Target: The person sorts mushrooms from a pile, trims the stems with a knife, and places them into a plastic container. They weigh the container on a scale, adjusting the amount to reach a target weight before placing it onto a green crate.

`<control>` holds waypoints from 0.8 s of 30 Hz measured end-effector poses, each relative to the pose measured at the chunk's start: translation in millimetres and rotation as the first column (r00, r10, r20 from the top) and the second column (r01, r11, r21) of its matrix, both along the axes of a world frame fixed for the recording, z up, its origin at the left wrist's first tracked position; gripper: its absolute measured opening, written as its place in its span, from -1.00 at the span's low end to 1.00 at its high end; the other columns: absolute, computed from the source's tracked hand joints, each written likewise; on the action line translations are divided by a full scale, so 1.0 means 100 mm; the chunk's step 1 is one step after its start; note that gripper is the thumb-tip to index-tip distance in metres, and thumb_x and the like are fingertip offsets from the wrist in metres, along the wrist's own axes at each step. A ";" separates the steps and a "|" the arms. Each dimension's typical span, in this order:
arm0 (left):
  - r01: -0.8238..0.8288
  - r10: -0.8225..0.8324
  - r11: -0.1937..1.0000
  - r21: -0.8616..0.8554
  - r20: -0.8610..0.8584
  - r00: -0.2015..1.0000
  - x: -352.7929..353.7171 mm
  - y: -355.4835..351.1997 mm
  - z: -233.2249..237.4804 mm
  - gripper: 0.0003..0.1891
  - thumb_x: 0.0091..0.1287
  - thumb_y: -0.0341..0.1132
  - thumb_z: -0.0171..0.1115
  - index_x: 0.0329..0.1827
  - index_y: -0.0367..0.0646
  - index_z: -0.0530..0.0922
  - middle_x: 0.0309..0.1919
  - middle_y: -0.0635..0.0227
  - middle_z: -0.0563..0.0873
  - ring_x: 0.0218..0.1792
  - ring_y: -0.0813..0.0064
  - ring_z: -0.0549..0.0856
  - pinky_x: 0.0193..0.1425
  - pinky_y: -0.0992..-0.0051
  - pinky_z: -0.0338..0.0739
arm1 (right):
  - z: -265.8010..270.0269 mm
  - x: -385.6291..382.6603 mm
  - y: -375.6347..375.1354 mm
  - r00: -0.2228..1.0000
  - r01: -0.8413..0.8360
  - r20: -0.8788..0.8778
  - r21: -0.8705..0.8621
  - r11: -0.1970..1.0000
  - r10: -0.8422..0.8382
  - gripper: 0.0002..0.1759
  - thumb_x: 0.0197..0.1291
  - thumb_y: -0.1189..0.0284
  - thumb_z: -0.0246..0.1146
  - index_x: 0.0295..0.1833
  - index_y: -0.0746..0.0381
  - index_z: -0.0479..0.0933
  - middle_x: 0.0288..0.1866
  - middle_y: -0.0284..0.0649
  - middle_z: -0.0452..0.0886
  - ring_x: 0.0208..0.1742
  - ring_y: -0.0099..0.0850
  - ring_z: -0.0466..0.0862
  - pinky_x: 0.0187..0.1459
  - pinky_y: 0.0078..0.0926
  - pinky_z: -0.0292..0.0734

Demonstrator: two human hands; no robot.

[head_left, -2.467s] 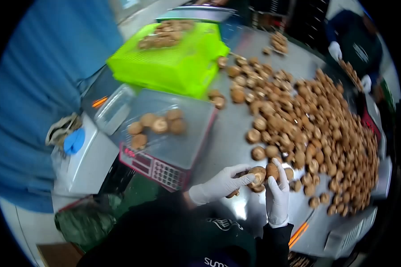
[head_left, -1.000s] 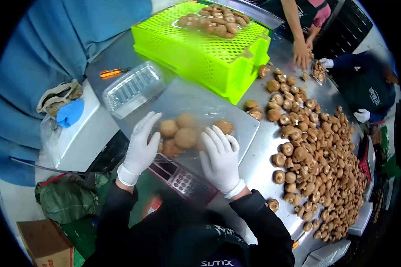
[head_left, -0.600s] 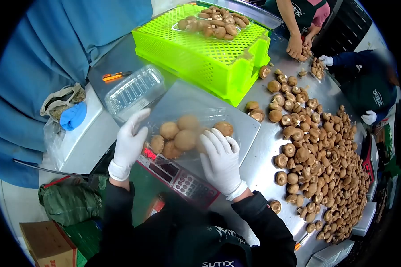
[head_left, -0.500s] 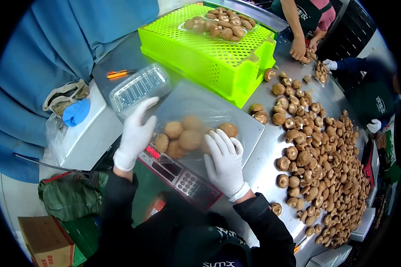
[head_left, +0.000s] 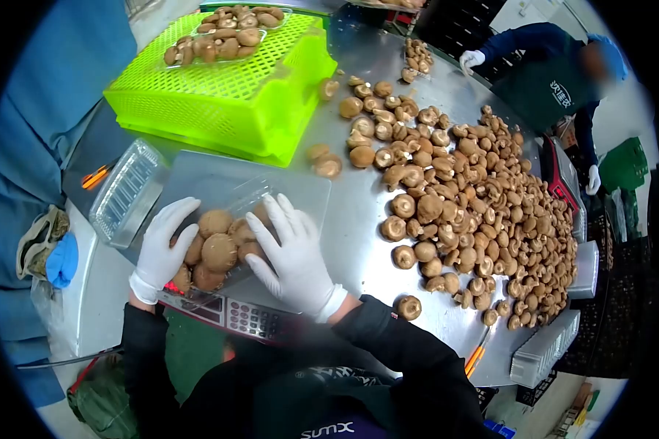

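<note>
Brown shiitake mushrooms lie grouped in a clear plastic tray on the scale's grey platform. My left hand, in a white glove, is at the left side of this group, thumb and fingers apart and fingertips beside the caps. From the right, my gloved right hand reaches over the group with its fingers spread, fingertips on the mushrooms at that side. Below the hands shows the scale's control panel, with a red display partly covered by mushrooms.
A large heap of loose mushrooms covers the steel table's right side. An upturned green crate bears filled trays. Stacked clear trays and an orange knife lie left. Across the table stands a co-worker with gloved hands.
The view has swung right, so table things sit further left. My right hand's fingers have come in over the right-hand mushrooms, and the caps sit closer together between my hands.
</note>
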State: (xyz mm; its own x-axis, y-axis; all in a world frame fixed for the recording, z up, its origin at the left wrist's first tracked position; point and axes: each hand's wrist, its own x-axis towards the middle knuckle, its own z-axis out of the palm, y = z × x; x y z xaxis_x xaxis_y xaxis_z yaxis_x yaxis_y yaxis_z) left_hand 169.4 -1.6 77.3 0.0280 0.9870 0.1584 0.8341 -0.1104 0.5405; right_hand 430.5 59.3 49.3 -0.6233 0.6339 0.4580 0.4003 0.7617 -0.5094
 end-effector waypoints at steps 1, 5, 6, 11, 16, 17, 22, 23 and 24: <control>0.025 -0.025 1.000 -0.007 -0.043 0.999 -0.02 0.01 0.02 -0.51 0.37 -0.45 0.17 0.39 -0.19 0.47 0.32 0.01 0.55 0.35 0.01 0.51 0.48 0.25 0.33 | 0.03 0.02 0.02 1.000 -0.012 0.006 -0.003 1.000 0.012 -0.35 0.31 0.18 0.25 0.42 0.29 0.39 0.51 0.21 0.23 0.55 0.10 0.22 0.46 0.01 0.15; 0.070 -0.074 0.990 -0.122 -0.030 0.997 -0.04 0.03 0.18 -0.46 0.32 -0.42 0.21 0.42 -0.17 0.45 0.40 0.01 0.47 0.45 0.01 0.40 0.54 0.22 0.25 | 0.02 0.21 0.50 0.928 0.114 -0.343 -0.113 0.987 -0.147 -0.46 0.30 0.41 0.26 0.35 0.38 0.44 0.28 0.21 0.55 0.29 0.11 0.57 0.31 -0.16 0.48; 0.069 -0.059 0.988 -0.141 0.075 0.995 -0.05 0.01 0.20 -0.42 0.28 -0.47 0.17 0.44 -0.18 0.42 0.44 0.03 0.43 0.49 0.05 0.36 0.57 0.24 0.20 | 0.06 0.28 0.62 0.884 0.208 -0.338 -0.333 0.920 -0.322 -0.54 0.33 0.44 0.24 0.31 0.34 0.49 0.16 0.10 0.64 0.19 -0.01 0.65 0.22 -0.23 0.54; -0.172 0.167 0.984 0.044 0.095 0.981 0.15 -0.17 0.25 -0.35 0.17 -0.59 0.11 0.43 -0.24 0.42 0.45 0.03 0.42 0.52 0.08 0.33 0.59 0.23 0.18 | -0.56 0.48 1.62 0.890 0.446 0.058 -0.305 0.841 -0.451 -0.49 0.35 0.13 0.25 0.23 0.29 0.58 0.04 0.03 0.69 0.03 -0.10 0.72 0.09 -0.29 0.60; -0.199 0.215 0.975 0.099 -0.190 0.958 0.53 -0.33 0.34 -0.29 0.19 -0.19 0.40 0.43 -0.18 0.44 0.45 0.02 0.40 0.51 -0.06 0.29 0.57 0.08 0.11 | -0.56 0.21 1.93 0.765 0.580 0.528 -0.317 0.750 -0.369 -0.35 0.19 -0.19 0.20 -0.12 0.21 0.76 -0.24 0.01 0.77 -0.14 -0.06 0.77 -0.02 -0.23 0.63; -0.192 0.202 0.979 0.062 -0.243 0.949 0.57 -0.33 0.35 -0.27 0.18 -0.12 0.41 0.43 -0.17 0.44 0.46 0.02 0.39 0.51 -0.07 0.29 0.56 0.06 0.10 | -0.52 0.19 1.89 0.787 0.552 0.519 -0.351 0.757 -0.334 -0.35 0.18 -0.19 0.21 -0.14 0.22 0.76 -0.25 -0.01 0.77 -0.15 -0.09 0.77 -0.03 -0.25 0.63; -0.158 0.173 0.985 0.073 -0.322 0.931 0.59 -0.35 0.12 -0.27 0.25 0.06 0.33 0.42 -0.17 0.45 0.36 0.12 0.51 0.42 0.04 0.38 0.52 0.08 0.13 | -0.69 0.41 1.92 0.856 0.456 0.043 -0.534 0.712 -0.516 -0.46 0.16 0.00 0.40 -0.11 0.33 0.65 -0.24 -0.03 0.76 -0.15 -0.29 0.76 -0.03 -0.37 0.61; -0.162 0.185 0.982 0.097 -0.314 0.931 0.60 -0.35 0.09 -0.27 0.24 0.06 0.34 0.41 -0.16 0.47 0.34 0.13 0.54 0.39 0.05 0.40 0.51 0.07 0.13 | -0.73 0.48 1.93 0.867 0.288 -0.126 -0.661 0.692 -0.482 -0.55 0.19 0.15 0.43 -0.07 0.33 0.60 -0.15 -0.06 0.74 -0.15 -0.33 0.72 -0.06 -0.39 0.61; -0.164 0.193 0.979 0.120 -0.306 0.932 0.61 -0.35 0.07 -0.27 0.22 0.07 0.35 0.40 -0.16 0.48 0.31 0.14 0.56 0.37 0.06 0.42 0.50 0.06 0.13 | -0.54 0.43 1.79 0.862 0.163 -0.243 -0.698 0.697 -0.444 -0.59 0.20 0.20 0.44 -0.06 0.32 0.59 -0.13 -0.07 0.73 -0.16 -0.35 0.71 -0.07 -0.41 0.61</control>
State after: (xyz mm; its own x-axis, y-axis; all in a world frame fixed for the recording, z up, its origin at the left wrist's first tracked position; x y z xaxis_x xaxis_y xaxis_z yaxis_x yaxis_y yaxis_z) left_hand 230.4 -36.6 84.5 -0.0845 0.9620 0.2596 0.9700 0.0198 0.2424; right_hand 473.1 238.0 -4.4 -0.2147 0.9765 0.0169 0.2248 0.0663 -0.9721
